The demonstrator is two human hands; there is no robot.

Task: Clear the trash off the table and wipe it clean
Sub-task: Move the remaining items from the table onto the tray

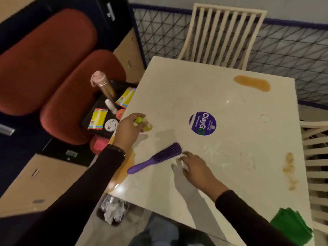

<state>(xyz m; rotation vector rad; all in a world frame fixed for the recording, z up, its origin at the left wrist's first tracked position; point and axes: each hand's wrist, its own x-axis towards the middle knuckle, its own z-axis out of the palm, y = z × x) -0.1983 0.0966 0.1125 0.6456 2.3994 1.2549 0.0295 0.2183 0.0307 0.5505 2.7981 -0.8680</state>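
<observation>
From my end: green cloth (291, 226) at 5 o'clock on the table (239, 183). The right hand (193, 166) is near centre, fingers spread, just beside the purple brush (156, 158). At 9 o'clock the left hand (128, 130) grips a small yellowish bottle (140, 120). Orange spill (252, 83) out at 1 o'clock.

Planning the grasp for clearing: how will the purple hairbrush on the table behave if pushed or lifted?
Probably stiff: the hairbrush looks like moulded plastic, so it should lift whole by its handle. Likely light, with the wider bristle end heavier. Lying flat on the table, it should slide or pivot rather than roll; the orange spill at its handle may drag.
</observation>
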